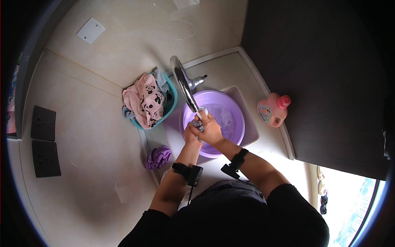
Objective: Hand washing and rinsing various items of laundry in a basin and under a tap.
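Note:
Both my hands grip a bunched grey cloth (197, 124) under the chrome faucet (186, 86), and water runs from the spout onto it. My left hand (192, 136) has its fingers wrapped around the lower part of the cloth. Over the upper part, my right hand (210, 128) is closed, its fingers close to the stream. Below them a round purple basin (241, 125) holds water with white suds. That basin sits inside a rectangular sink (252, 136). Much of the cloth is hidden by my fingers.
Left of the faucet, a teal tub (172, 106) holds a pink garment (150, 100) with panda prints and grey cloth. A wrung purple cloth (158, 157) lies on the counter's left side. On the right stands a pink detergent bottle (273, 110) near the dark panel (324, 83).

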Action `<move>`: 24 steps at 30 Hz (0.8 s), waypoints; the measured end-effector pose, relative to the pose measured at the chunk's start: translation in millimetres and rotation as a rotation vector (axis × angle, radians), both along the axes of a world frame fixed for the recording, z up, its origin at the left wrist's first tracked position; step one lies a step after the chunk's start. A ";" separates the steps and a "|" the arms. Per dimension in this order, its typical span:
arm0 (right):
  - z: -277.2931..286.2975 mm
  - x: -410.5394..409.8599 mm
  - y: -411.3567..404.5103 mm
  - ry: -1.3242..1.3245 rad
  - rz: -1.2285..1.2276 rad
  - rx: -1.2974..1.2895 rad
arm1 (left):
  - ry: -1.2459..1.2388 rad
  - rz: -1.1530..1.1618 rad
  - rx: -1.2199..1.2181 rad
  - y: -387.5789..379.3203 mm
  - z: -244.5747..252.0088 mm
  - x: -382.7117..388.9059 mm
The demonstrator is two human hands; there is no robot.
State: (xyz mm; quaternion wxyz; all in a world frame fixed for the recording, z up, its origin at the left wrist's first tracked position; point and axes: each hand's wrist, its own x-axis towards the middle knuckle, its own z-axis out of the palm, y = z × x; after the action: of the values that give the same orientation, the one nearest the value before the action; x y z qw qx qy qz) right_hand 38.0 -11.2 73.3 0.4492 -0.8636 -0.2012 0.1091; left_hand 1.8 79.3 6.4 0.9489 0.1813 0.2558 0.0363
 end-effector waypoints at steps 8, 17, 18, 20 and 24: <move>-52.2 -2.1 -36.7 0.717 -0.053 0.449 | 0.455 -0.013 0.183 -9.0 14.8 -11.8; -64.0 0.8 -92.1 1.259 -0.556 0.610 | 0.383 -0.159 2.436 15.9 53.8 -48.7; -60.5 -0.1 -87.9 1.263 -0.566 0.635 | 0.392 -0.247 2.051 35.9 28.1 -58.2; -55.7 1.7 -89.4 1.242 -0.535 0.670 | 0.408 -0.344 1.409 56.5 -0.2 -65.0; -37.1 8.0 -96.8 1.143 -0.470 0.738 | 0.113 -0.182 1.366 52.5 21.8 -53.3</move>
State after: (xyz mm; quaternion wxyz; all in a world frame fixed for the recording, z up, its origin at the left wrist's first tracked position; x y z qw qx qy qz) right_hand 46.0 -107.9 36.2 0.7585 -0.4839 0.2327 0.3692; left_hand -51.5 131.8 28.2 0.6065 0.7607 0.2085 0.1001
